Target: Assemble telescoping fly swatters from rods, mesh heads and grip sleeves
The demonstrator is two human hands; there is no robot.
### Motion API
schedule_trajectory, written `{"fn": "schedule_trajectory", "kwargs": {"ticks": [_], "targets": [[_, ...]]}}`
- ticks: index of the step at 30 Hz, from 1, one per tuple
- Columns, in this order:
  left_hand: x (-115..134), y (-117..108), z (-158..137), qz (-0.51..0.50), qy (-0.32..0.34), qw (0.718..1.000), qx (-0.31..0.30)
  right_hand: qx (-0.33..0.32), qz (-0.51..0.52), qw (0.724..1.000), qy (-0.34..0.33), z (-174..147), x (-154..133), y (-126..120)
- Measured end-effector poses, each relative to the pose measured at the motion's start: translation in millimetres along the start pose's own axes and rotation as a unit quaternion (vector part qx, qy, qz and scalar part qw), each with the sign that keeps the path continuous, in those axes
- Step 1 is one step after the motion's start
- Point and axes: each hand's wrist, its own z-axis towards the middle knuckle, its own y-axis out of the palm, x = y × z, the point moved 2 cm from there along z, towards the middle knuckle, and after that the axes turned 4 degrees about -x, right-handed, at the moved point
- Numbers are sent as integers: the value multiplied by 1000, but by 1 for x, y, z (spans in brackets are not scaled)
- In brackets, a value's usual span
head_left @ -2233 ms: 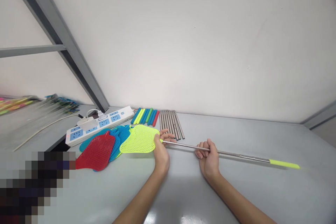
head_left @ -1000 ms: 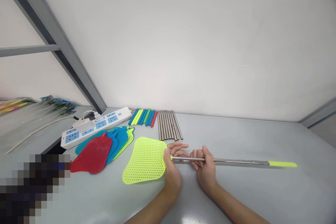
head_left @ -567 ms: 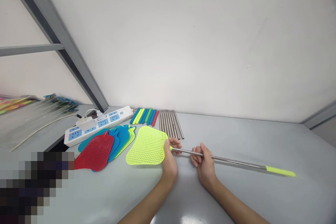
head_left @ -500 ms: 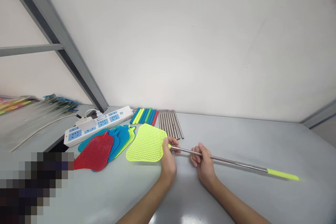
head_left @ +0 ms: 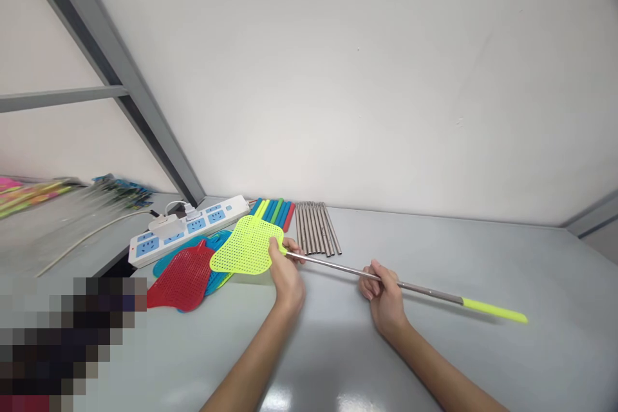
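White power strip [head_left: 206,221], plugs fitted. Before it: red swatter head [head_left: 186,277] overlapping blue swatter heads [head_left: 168,257], partly covered by the yellow swatter [head_left: 248,246], held aloft and reaching rightward of the strip; left hand [head_left: 288,277] pinches its neck, right hand [head_left: 387,299] curls around its shaft. Right of the strip: coloured tubes [head_left: 277,211], metal rods [head_left: 315,228]. Beneath: glossy grey tabletop [head_left: 463,251]. Behind: pale wall [head_left: 347,90].

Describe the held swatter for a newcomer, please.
Find the white power strip on the grey table, with loose swatter heads in front. The yellow-green swatter, held by the left hand and right hand, partly hides them; it alone has a metal rod.
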Motion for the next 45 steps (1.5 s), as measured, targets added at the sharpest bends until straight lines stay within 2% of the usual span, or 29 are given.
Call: {"fn": "schedule_trajectory", "kwargs": {"ticks": [4,7,16,24,31,38,42,45], "targets": [[-3,0,0,12,11,1000,1,-76,-84,993,10,-4,4,2],[-5,-1,-2,21,23,999,17,-102,-130,986,21,-7,6,3],[-9,-2,-8,35,29,998,37,-121,-121,985,34,-6,11,5],[-17,2,-22,43,16,999,18,-137,-136,980,42,-6,11,6],[-20,6,-37,72,-2,997,-8,-134,-128,982,44,-7,10,8],[-26,9,-47,40,-28,999,-19,-136,-112,983,43,-5,14,5],[-25,11,-48,65,-33,997,-36,-95,-82,991,42,-2,12,3],[-24,15,-49,69,-71,993,-57,-43,-30,998,29,-2,7,4]]}}
